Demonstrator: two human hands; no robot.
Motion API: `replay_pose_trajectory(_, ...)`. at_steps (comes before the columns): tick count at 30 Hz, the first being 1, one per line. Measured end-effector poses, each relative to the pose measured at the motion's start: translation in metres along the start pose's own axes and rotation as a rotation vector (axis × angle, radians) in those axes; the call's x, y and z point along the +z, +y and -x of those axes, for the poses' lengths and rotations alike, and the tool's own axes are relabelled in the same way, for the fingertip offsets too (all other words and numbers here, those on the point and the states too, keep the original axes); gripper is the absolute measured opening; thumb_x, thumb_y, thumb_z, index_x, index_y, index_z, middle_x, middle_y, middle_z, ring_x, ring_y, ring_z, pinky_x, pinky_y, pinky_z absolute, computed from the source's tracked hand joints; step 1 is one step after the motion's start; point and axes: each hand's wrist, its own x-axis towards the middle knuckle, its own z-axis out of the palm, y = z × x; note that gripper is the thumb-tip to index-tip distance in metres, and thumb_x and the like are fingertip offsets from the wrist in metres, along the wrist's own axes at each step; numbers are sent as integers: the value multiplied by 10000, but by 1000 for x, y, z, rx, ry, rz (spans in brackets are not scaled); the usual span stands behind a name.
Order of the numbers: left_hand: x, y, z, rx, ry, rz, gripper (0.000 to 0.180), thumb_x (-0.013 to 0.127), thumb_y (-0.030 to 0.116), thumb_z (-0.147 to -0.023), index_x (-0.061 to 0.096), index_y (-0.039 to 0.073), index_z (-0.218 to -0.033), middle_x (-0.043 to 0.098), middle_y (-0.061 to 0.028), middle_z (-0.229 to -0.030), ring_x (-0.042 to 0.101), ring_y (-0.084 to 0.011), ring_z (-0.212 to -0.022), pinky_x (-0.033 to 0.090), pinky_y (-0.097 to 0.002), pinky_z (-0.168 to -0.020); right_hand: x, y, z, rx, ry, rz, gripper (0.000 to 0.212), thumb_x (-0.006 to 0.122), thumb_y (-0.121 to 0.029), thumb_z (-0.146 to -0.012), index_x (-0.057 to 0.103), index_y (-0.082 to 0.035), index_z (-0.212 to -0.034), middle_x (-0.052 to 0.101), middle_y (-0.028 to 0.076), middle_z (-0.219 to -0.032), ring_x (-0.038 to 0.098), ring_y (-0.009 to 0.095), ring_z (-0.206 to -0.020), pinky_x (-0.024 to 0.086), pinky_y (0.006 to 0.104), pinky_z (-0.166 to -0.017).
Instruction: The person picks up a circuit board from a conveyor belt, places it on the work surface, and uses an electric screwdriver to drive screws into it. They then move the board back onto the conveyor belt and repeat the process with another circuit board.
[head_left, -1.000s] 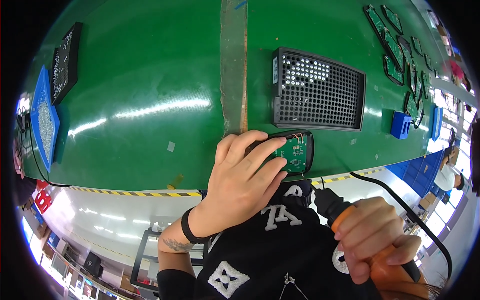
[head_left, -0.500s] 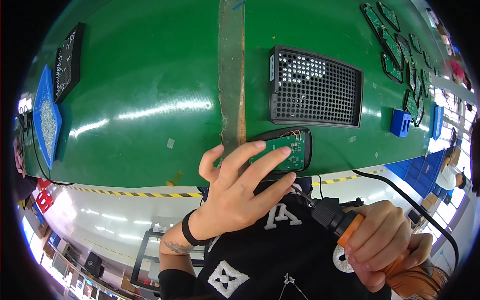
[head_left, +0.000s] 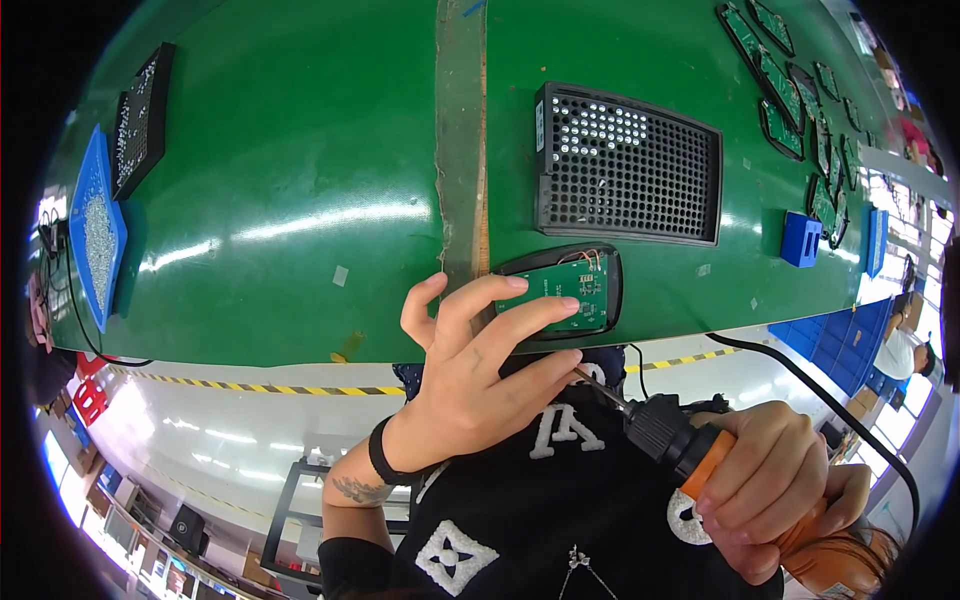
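My right hand (head_left: 765, 480) is wrapped around an orange and black electric screwdriver (head_left: 672, 436) at the lower right. Its thin bit slants up to the left, with the tip close to the lowest fingertip of my left hand (head_left: 470, 375). That left hand has its fingers spread, and two fingertips lie over a green circuit board (head_left: 595, 292). Whether they press on it I cannot tell. The board sits in a black rounded casing (head_left: 616, 270) at the table's near edge, with thin reddish wires at its top. My fingers and palm cover its left part.
A black hole tray (head_left: 630, 165), partly filled with small silvery pieces, lies beyond the casing. Several circuit boards (head_left: 780, 88) and a blue block (head_left: 801, 240) are at the right. On the left are a blue bin of small parts (head_left: 98, 240) and another black tray (head_left: 140, 125). A black cable (head_left: 800, 365) curves at right.
The view has shifted slightly, so the table's things sit a little higher. My left fingers remain spread over the board, and the screwdriver keeps nearly the same pose.
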Motion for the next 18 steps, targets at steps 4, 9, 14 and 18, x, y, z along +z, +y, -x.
replay_pose_trajectory(4, 2, -1, 2, -1, 25, 39, 231, 792, 219, -591, 720, 226, -811, 601, 1, -1111, 447, -273, -1097, 207, -484, -975, 4, 0, 0, -19, 84, 6, 389, 673, -18, -659, 383, -16, -920, 548, 52, -504, 514, 105, -349, 479, 206, -334)
replay_pose_trajectory(9, 2, -3, 5, -2, 54, 55, 232, 796, 223, -580, 729, 232, -803, 601, 6, -1101, 444, -275, -1094, 217, -491, -966, -1, -1, -1, 32, 36, -98, 395, 683, -30, -661, 403, -4, -938, 555, 41, -518, 524, 102, -364, 482, 195, -353)
replay_pose_trajectory(14, 3, -3, 6, 31, 63, 41, 247, 797, 227, -572, 734, 239, -811, 600, 16, -1101, 446, -272, -1090, 222, -495, -965, -3, -3, 0, 47, 36, -100, 403, 682, -38, -661, 412, -3, -958, 561, 40, -529, 531, 105, -374, 484, 192, -364)
replay_pose_trajectory(18, 5, -6, 9, 64, 101, 50, 251, 797, 227, -570, 734, 241, -813, 599, 21, -1103, 451, -269, -1088, 223, -495, -971, -3, -5, -1, 72, 29, -90, 403, 678, -37, -663, 412, -5, -965, 565, 43, -536, 535, 107, -379, 485, 194, -368)
